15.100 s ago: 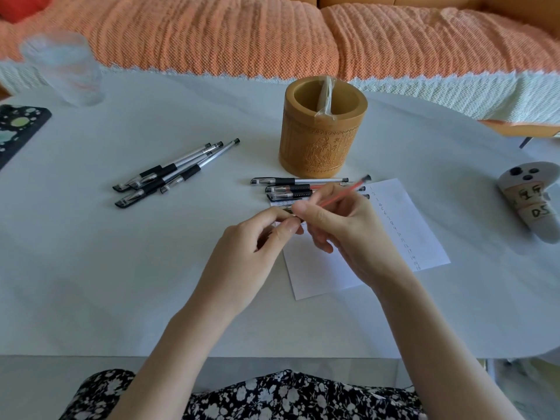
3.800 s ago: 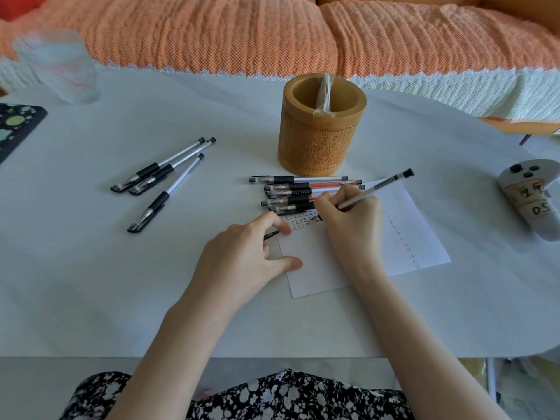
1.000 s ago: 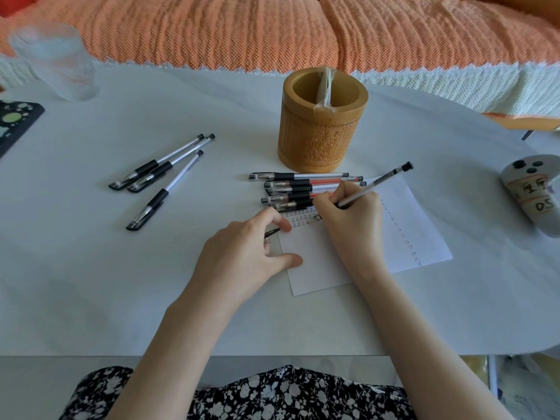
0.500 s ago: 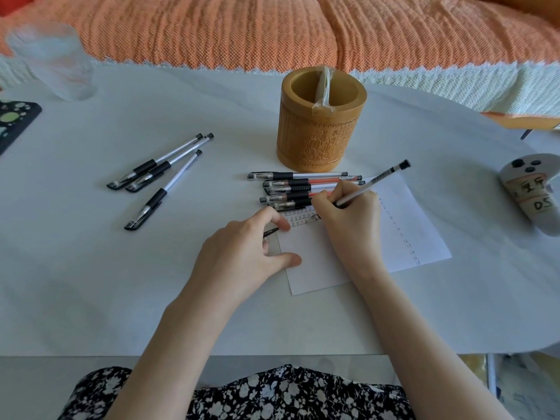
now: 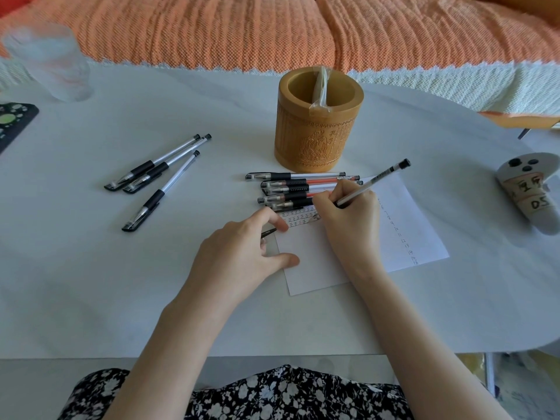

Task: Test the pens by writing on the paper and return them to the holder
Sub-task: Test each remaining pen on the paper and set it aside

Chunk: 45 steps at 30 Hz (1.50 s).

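My right hand (image 5: 348,219) grips a clear pen with a black end (image 5: 375,181), its tip down on the white paper (image 5: 403,234) beside rows of small written marks (image 5: 298,218). My left hand (image 5: 239,256) presses the paper's left edge and holds a black pen cap (image 5: 268,232) under its fingers. Several capped pens (image 5: 291,189), black and red, lie in a row between the paper and the carved bamboo holder (image 5: 318,131). Three more black pens (image 5: 157,174) lie to the left.
A glass of water (image 5: 51,65) stands at the far left, with a dark patterned object (image 5: 12,122) below it. A grey labelled controller (image 5: 530,192) lies at the right edge. An orange-covered sofa (image 5: 242,28) runs behind the white table (image 5: 91,268).
Over the last second both hands stay in the same pose, with the pen on the paper. Long before, I held a red pen in both hands above the paper.
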Tool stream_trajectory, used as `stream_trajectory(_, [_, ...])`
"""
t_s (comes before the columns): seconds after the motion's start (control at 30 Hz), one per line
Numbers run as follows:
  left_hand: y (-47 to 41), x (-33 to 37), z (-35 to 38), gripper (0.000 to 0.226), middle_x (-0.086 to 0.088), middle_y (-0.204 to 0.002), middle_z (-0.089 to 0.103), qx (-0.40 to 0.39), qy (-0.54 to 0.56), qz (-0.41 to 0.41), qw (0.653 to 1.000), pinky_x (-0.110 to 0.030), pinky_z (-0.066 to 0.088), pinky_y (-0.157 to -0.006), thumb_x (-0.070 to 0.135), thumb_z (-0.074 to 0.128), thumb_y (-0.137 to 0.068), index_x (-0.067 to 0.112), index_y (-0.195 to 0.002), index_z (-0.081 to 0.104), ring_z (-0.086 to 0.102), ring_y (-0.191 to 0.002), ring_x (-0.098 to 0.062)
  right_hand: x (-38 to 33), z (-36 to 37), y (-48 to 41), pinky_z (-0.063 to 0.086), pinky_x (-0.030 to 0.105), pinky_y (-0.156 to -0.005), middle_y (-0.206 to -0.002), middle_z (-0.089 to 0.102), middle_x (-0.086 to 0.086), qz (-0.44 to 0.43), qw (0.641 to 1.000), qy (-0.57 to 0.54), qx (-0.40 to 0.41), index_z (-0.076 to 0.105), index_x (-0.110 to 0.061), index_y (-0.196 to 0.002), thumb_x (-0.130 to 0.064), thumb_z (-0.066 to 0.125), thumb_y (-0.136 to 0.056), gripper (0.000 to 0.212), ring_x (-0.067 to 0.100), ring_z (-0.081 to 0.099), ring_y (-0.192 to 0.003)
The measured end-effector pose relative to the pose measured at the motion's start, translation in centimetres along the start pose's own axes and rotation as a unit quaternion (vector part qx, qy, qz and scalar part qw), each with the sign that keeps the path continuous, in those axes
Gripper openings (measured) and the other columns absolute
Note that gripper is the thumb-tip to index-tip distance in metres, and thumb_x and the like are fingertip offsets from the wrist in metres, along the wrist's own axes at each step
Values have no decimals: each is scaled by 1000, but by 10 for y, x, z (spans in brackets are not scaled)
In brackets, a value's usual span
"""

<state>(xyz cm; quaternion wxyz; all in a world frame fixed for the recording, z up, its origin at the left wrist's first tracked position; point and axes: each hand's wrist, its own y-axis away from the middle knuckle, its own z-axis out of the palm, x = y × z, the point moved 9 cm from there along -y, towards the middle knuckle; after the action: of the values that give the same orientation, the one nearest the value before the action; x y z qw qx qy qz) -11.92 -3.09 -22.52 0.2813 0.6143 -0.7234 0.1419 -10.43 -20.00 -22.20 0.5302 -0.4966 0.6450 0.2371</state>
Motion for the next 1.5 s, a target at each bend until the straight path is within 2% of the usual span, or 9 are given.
stream_trajectory(0.37, [4,3,-3,36,9,-57,43,-3,24,25,999,-23,35,-54,49,71,-71,39,-99,51,45,-54,-5,8,-7,-4,25,22,-49,-50,33,3,52,997,-53,11,36,-4,-55,-6,60,-79,34,9,28,-50])
stream_trajectory(0.5, [7,12,-4,20,14,-60,43,-26,199,67,977,-18,32,-55,28,49,-91,29,-109,41,40,-55,-5,6,-3,-5,26,22,-44,-52,37,3,124,958,-253,-56,39,-15,-57,-25,71,-82,42,14,30,-44])
stream_trajectory(0.6, [9,20,6,20,20,-71,50,-87,291,87,949,-23,35,-71,12,36,-98,28,-110,36,39,-64,-5,-5,7,6,26,19,-45,-54,41,1,140,927,-316,-147,53,-12,-63,-30,65,-81,28,13,34,-48])
stream_trajectory(0.8, [10,29,9,37,13,-85,63,-90,304,130,939,-30,39,-85,9,40,-97,29,-124,24,48,-74,-5,-8,-1,13,28,18,-44,-51,39,4,134,938,-287,-141,65,-12,-64,-21,55,-93,32,13,35,-46])
stream_trajectory(0.97, [12,30,7,46,17,-84,67,-97,315,131,935,-11,35,-78,9,44,-96,29,-130,20,53,-73,4,-13,0,14,27,18,-43,-47,37,4,116,949,-253,-149,62,-8,-63,-13,53,-94,33,14,32,-44])
stream_trajectory(1.1, [11,32,10,47,10,-92,71,-103,328,129,930,-24,38,-92,13,45,-96,30,-132,21,59,-92,-2,-19,10,20,28,18,-43,-42,40,-1,96,955,-199,-196,60,-6,-64,-12,54,-93,31,15,33,-42])
stream_trajectory(1.23, [11,31,10,43,12,-90,72,-93,314,127,936,-16,43,-82,16,47,-94,31,-129,27,61,-90,-3,-25,19,25,29,17,-44,-46,41,5,81,943,-187,-263,59,-3,-74,-14,56,-93,22,21,37,-46])
stream_trajectory(1.33, [8,23,-1,24,19,-74,69,-29,275,110,955,-10,41,-65,18,52,-93,22,-115,46,57,-63,-4,-30,21,28,31,17,-45,-52,49,3,65,931,-209,-294,59,-9,-77,-22,61,-85,16,16,44,-49])
stream_trajectory(1.5, [5,15,-14,15,-1,-65,69,42,248,103,962,-15,35,-49,27,60,-88,18,-81,69,49,-40,-9,-26,11,21,34,17,-43,-52,56,-4,64,951,-212,-218,63,7,-85,-26,67,-73,35,10,46,-44])
